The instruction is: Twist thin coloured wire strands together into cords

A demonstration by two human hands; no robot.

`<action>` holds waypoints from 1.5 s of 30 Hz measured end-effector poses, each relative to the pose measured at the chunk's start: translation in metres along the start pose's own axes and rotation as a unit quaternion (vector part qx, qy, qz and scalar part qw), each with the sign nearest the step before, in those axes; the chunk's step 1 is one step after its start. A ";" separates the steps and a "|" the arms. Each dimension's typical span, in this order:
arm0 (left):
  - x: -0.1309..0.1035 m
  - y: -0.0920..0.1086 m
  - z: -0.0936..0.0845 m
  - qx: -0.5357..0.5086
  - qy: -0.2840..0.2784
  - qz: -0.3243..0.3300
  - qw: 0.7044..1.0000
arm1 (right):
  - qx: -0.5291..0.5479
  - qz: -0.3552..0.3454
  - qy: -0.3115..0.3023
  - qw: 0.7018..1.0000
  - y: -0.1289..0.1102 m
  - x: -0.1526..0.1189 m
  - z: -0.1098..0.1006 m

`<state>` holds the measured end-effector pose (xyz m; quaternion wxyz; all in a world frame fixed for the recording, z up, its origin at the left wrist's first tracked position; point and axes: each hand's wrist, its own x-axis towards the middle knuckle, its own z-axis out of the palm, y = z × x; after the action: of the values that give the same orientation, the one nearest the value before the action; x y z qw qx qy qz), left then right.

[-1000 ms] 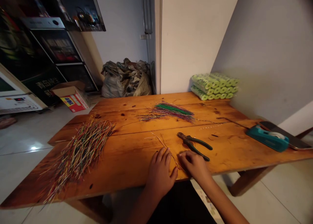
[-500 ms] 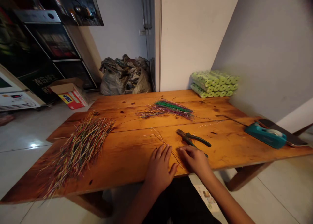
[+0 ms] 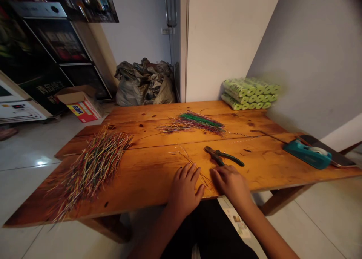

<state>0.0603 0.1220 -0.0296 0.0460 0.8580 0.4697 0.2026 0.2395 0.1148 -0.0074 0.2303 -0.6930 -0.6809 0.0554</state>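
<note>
My left hand (image 3: 186, 186) lies flat on the table near its front edge, fingers a little spread. Beneath and beside its fingers are a few thin wires (image 3: 204, 179), some crossing each other. To the right, my right hand (image 3: 233, 183) has its fingers bent over the lower handle of the diagonal cutters (image 3: 216, 156); that handle is mostly hidden by the hand. The cutters lie on the tabletop, jaws toward the upper left, the other dark green handle (image 3: 231, 159) showing beyond my fingers.
A loose heap of multicoloured wires (image 3: 96, 168) covers the left of the wooden table (image 3: 149, 164). Farther back lies a bundle of green and purple wires (image 3: 200, 122). A teal tape dispenser (image 3: 307, 153) stands at right, green-wrapped rolls (image 3: 250, 94) at the back.
My right hand has moved slightly right, from beside the cutters onto their lower handle. My left hand stays over the thin wires. The view has tilted slightly down.
</note>
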 end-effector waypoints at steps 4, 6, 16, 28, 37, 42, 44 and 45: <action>0.000 0.000 0.001 0.001 0.003 0.001 1.000 | -0.022 -0.029 -0.034 0.999 0.010 -0.019 -0.008; 0.000 0.000 0.001 0.001 0.006 0.004 1.000 | 0.004 -0.031 -0.050 0.998 0.015 -0.029 -0.010; -0.001 0.000 0.000 0.007 -0.005 0.000 1.000 | 0.070 0.105 -0.121 0.985 0.023 -0.062 -0.018; 0.000 -0.001 -0.001 -0.008 -0.003 0.000 1.000 | 0.430 0.223 -0.240 0.841 0.010 -0.060 0.014; -0.001 0.000 -0.002 -0.011 -0.021 0.011 1.000 | 0.468 0.246 -0.220 0.820 0.009 -0.061 0.015; -0.002 -0.001 -0.001 -0.009 -0.020 0.021 1.000 | 0.486 0.251 -0.214 0.809 0.011 -0.064 0.008; -0.002 -0.002 -0.002 -0.004 -0.022 0.028 0.999 | 0.485 0.256 -0.204 0.811 0.012 -0.064 0.001; -0.002 -0.003 -0.002 -0.003 -0.025 0.034 0.999 | 0.485 0.256 -0.192 0.814 0.012 -0.064 -0.003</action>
<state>0.0560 0.1218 -0.0292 0.0535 0.8781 0.4383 0.1842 0.2469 0.0525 -0.0248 0.3782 -0.6159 -0.3946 0.5674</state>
